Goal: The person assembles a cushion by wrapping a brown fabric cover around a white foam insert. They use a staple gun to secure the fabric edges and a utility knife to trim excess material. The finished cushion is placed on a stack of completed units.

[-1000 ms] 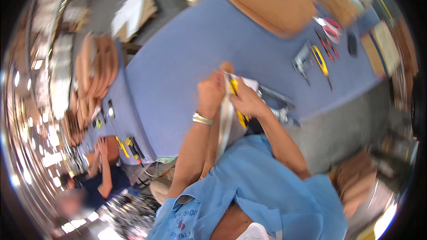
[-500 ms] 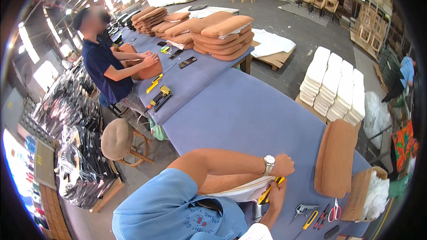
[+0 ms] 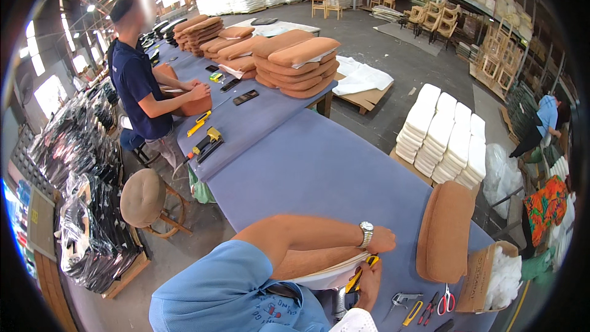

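- The left hand (image 3: 381, 241) lies as a clenched fist on the top edge of a white panel (image 3: 326, 275) at the near side of the long blue bench (image 3: 319, 166); a metal wristwatch (image 3: 366, 232) sits on that wrist.
- Whether the left grip pinches the panel's edge or only presses on it, I cannot tell.
- The right hand (image 3: 370, 283) is just below the left, its grip closed around a yellow utility knife (image 3: 359, 273) held against the panel's edge.
- The knife lies between the two hands, its tip pointing down toward the person's lap; its blade is too small to make out.
- The panel rests against the bench edge and across the person's blue-shirted body, with the left forearm stretched over it.
- Just right of the hands, a tan upholstered seat pad (image 3: 444, 230) lies on the bench, near them but not touching.
- Below the pad, at the bench's near corner, lie red-handled scissors (image 3: 446, 301), a yellow-handled tool (image 3: 413, 312) and a grey metal tool (image 3: 401, 300).
- A cardboard box of white stuffing (image 3: 495, 276) stands beside the pad at the bench's right end.
- Farther along the bench, well apart, stacks of tan cushions (image 3: 295, 64) are piled up.
- A co-worker in a dark shirt (image 3: 138, 86) stands at the bench's left side, hands on a brown cushion (image 3: 190, 103).
- Piles of white foam blocks (image 3: 445, 138) stand on the floor beyond the bench.
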A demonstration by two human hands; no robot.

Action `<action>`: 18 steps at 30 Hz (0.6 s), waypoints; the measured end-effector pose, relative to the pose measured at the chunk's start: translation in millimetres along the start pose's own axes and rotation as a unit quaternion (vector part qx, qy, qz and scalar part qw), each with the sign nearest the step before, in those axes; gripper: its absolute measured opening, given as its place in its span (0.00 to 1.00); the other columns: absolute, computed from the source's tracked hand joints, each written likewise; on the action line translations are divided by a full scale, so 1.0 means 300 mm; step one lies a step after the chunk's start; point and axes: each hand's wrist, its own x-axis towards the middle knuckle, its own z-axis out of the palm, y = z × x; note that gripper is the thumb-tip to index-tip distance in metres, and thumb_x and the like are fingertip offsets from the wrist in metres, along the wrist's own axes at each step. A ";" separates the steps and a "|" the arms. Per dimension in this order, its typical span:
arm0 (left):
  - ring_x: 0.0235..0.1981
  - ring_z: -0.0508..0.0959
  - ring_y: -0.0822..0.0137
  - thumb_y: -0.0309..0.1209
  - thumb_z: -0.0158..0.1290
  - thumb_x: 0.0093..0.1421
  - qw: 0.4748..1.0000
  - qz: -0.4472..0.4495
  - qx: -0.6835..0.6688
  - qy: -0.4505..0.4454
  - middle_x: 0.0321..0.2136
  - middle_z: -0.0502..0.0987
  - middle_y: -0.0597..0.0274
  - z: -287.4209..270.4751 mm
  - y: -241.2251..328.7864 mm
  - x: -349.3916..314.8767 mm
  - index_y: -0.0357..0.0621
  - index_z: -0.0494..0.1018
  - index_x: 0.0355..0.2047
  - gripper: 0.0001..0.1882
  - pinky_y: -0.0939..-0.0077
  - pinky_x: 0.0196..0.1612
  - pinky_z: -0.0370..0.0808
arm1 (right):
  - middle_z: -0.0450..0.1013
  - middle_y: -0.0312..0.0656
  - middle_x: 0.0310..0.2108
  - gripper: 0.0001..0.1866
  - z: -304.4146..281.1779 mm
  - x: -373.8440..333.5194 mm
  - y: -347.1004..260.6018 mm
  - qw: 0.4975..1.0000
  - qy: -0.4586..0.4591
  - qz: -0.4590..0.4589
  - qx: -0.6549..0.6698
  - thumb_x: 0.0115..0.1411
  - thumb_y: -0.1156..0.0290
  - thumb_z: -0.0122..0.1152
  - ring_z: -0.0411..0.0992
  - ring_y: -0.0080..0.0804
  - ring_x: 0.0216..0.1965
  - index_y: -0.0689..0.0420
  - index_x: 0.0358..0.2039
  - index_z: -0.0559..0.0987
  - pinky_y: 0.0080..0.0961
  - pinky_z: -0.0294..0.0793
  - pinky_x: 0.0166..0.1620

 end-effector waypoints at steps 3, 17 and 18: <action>0.37 0.85 0.42 0.28 0.63 0.45 0.999 -0.048 -0.021 -0.010 0.31 0.83 0.42 -0.005 0.011 -0.010 0.37 0.81 0.26 0.08 0.50 0.39 0.83 | 0.69 0.42 0.23 0.12 0.014 -0.018 -0.022 1.000 0.009 0.010 -0.002 0.60 0.80 0.52 0.72 0.33 0.16 0.58 0.43 0.64 0.33 0.79 0.18; 0.30 0.84 0.41 0.29 0.62 0.45 0.992 -0.091 -0.072 0.046 0.25 0.82 0.41 -0.021 0.015 -0.032 0.36 0.80 0.22 0.07 0.50 0.34 0.81 | 0.68 0.43 0.26 0.12 0.022 -0.036 -0.012 1.000 0.020 -0.004 -0.005 0.59 0.78 0.53 0.71 0.34 0.17 0.58 0.43 0.65 0.34 0.79 0.19; 0.30 0.83 0.41 0.29 0.62 0.45 0.991 -0.093 -0.077 0.053 0.24 0.82 0.41 -0.025 0.018 -0.034 0.37 0.80 0.21 0.07 0.51 0.33 0.80 | 0.69 0.43 0.25 0.12 0.017 -0.036 -0.010 1.000 0.018 0.002 -0.002 0.59 0.78 0.53 0.71 0.34 0.16 0.58 0.43 0.65 0.34 0.79 0.19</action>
